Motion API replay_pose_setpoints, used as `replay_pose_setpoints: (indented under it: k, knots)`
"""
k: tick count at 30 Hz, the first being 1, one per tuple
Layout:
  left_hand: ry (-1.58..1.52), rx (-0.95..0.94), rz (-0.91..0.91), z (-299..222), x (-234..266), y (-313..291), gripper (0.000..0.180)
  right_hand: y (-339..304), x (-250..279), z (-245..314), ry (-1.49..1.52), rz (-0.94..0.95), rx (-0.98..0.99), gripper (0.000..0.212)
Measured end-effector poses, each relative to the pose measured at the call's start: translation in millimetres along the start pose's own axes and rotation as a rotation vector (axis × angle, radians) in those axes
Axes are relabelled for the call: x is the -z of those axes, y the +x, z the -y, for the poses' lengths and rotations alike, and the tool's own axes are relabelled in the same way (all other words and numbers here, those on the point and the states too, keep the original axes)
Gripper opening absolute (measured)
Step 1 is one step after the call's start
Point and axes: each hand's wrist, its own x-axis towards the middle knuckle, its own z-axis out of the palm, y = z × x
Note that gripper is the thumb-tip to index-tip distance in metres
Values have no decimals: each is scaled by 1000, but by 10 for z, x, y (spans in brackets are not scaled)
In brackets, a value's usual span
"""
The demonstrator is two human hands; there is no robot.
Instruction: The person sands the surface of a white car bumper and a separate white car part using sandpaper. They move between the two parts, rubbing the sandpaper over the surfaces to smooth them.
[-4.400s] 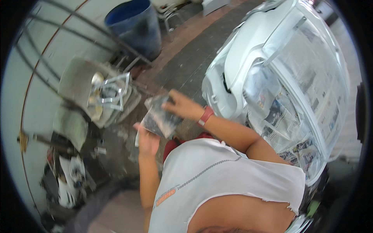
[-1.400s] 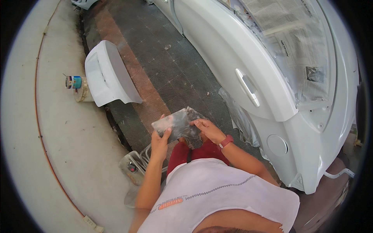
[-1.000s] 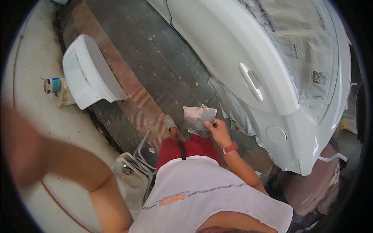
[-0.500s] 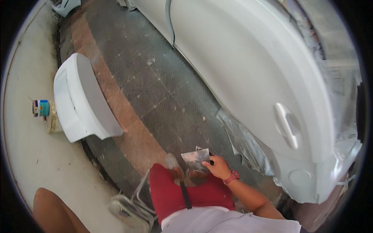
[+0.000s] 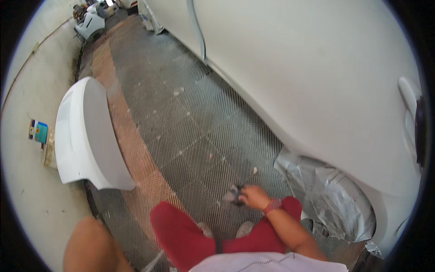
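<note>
My right hand (image 5: 254,197), with a red band at the wrist, hangs over the floor in front of my knees. Its fingers are closed on a small grey-and-dark sheet (image 5: 233,195), which looks like sandpaper and is smeared by motion. To the right stands a white car body (image 5: 290,77), and my hand is apart from it. At the lower left only my bare left arm (image 5: 88,247) shows, bent; its hand is out of sight.
A white curved car panel (image 5: 93,136) leans by the left wall, with a blue-and-teal can (image 5: 38,131) behind it. Silver sheeting (image 5: 326,195) covers the car's wheel. More car parts (image 5: 90,25) stand at the far left. The floor (image 5: 181,122) is ribbed tile.
The view has shifted towards the car's side and down the floor. My right hand has turned the sheet, which now shows smaller and blurred. The stool by my legs has mostly left view.
</note>
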Motion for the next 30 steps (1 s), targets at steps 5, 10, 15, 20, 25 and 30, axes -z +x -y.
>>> replay_pose_setpoints:
  k: [5,10,15,20,25,30]
  knots:
    - [-228,194,-322,-76,-532,-972,70,118,41,-146,-84,-60,-103,31]
    - [-438,437,7,-105,-1910,-2208,68,114,-67,-239,-200,53,-118,36]
    - [-397,576,248,-240,-2524,-2972,67,97,-156,-265,-234,-12,-73,37]
    - [-444,611,337,-120,-2759,-3048,64,76,134,-237,-336,14,-144,38]
    - [-500,646,320,-6,-2878,-3080,56,-27,486,-344,-491,3,-269,38]
    - [-587,688,312,40,-2941,-3114,52,-125,483,-586,-633,116,-350,41]
